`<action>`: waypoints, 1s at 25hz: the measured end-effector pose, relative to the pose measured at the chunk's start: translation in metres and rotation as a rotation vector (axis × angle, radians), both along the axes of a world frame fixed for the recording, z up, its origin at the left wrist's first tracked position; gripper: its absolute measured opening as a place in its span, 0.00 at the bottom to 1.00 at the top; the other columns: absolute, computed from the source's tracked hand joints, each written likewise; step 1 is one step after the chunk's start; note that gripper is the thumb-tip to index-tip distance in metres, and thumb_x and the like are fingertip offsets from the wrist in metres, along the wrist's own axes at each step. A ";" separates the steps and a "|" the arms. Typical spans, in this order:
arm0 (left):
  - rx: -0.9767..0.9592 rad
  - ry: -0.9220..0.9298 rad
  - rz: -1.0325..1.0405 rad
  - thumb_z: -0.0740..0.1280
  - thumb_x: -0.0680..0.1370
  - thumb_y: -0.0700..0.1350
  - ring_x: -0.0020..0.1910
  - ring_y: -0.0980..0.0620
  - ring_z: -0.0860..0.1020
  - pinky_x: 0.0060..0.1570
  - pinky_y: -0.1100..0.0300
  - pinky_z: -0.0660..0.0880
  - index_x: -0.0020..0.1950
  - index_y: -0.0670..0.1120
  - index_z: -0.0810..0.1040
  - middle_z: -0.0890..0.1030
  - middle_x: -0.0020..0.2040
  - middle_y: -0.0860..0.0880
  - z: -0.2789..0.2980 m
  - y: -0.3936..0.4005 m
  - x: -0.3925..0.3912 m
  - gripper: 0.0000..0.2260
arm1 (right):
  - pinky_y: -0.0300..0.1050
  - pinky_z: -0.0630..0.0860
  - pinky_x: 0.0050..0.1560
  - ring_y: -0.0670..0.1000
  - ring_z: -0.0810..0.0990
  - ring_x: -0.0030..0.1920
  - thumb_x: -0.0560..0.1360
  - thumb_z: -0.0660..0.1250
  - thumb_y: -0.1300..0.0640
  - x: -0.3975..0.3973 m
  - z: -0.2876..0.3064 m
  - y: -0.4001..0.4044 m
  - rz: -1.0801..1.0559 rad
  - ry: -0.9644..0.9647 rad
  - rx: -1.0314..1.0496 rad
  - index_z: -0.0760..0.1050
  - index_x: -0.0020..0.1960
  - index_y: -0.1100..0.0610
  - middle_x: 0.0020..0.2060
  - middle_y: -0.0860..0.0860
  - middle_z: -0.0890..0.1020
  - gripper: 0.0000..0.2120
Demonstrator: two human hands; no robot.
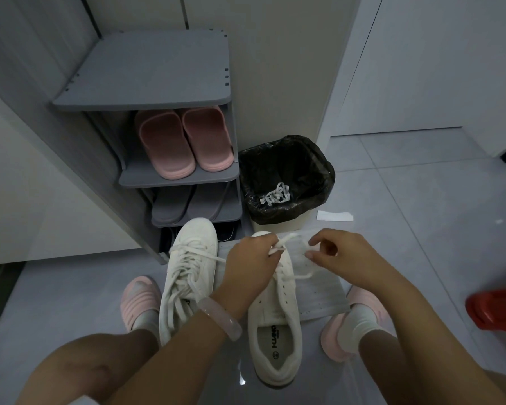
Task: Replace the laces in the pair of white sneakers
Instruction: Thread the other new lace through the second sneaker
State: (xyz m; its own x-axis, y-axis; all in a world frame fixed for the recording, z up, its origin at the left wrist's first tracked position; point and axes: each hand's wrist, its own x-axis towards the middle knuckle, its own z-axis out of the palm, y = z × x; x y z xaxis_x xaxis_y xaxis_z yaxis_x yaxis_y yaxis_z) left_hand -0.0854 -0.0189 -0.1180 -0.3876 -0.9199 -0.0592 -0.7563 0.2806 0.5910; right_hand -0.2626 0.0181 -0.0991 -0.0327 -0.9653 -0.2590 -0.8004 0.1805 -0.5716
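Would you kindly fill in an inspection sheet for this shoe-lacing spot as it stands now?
Surface: grey tiled floor; a perforated sheet lies under the right sneaker.
Job's things: left sneaker fully laced; right sneaker only partly laced, its lace loose near the toe.
Clutter: white lace in the black-lined bin; paper slip on the floor; red object at right.
Hands: left hand pinches the lace; right hand pinches it too.
Cables: nothing seen clearly.
Surroundings: grey rack holding pink slippers and grey slippers.
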 end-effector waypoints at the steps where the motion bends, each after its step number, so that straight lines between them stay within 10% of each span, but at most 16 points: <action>1: -0.035 0.009 -0.024 0.62 0.78 0.47 0.44 0.47 0.77 0.44 0.55 0.72 0.50 0.44 0.79 0.81 0.43 0.45 0.007 0.000 0.000 0.09 | 0.30 0.68 0.42 0.42 0.74 0.43 0.75 0.66 0.49 0.001 -0.001 0.000 0.030 -0.011 -0.010 0.76 0.55 0.51 0.43 0.45 0.78 0.11; 10: -0.144 -0.238 -0.202 0.57 0.81 0.48 0.53 0.45 0.77 0.44 0.59 0.65 0.58 0.45 0.76 0.80 0.52 0.45 0.025 0.004 -0.002 0.13 | 0.18 0.59 0.59 0.35 0.67 0.63 0.80 0.55 0.54 0.024 -0.001 -0.006 0.036 -0.342 -0.201 0.66 0.69 0.47 0.62 0.39 0.69 0.17; 15: -0.148 -0.298 -0.232 0.57 0.80 0.50 0.52 0.47 0.77 0.47 0.57 0.70 0.58 0.49 0.77 0.80 0.51 0.47 0.031 -0.001 0.000 0.13 | 0.31 0.70 0.44 0.40 0.78 0.45 0.77 0.64 0.55 0.021 0.005 -0.004 0.081 -0.282 -0.093 0.74 0.41 0.46 0.40 0.44 0.81 0.07; 20: -0.139 -0.261 -0.113 0.58 0.79 0.46 0.50 0.46 0.77 0.44 0.57 0.69 0.56 0.49 0.77 0.80 0.49 0.47 0.032 -0.004 0.003 0.10 | 0.29 0.70 0.43 0.42 0.75 0.40 0.77 0.64 0.56 0.014 0.013 -0.004 0.144 -0.290 -0.038 0.79 0.45 0.47 0.41 0.46 0.79 0.07; 25: -0.087 -0.169 0.055 0.60 0.77 0.44 0.47 0.48 0.75 0.42 0.57 0.68 0.52 0.45 0.74 0.76 0.47 0.49 0.032 -0.001 0.003 0.07 | 0.37 0.66 0.36 0.43 0.68 0.33 0.75 0.65 0.61 0.019 0.010 -0.006 0.047 0.123 -0.326 0.78 0.46 0.59 0.35 0.43 0.71 0.03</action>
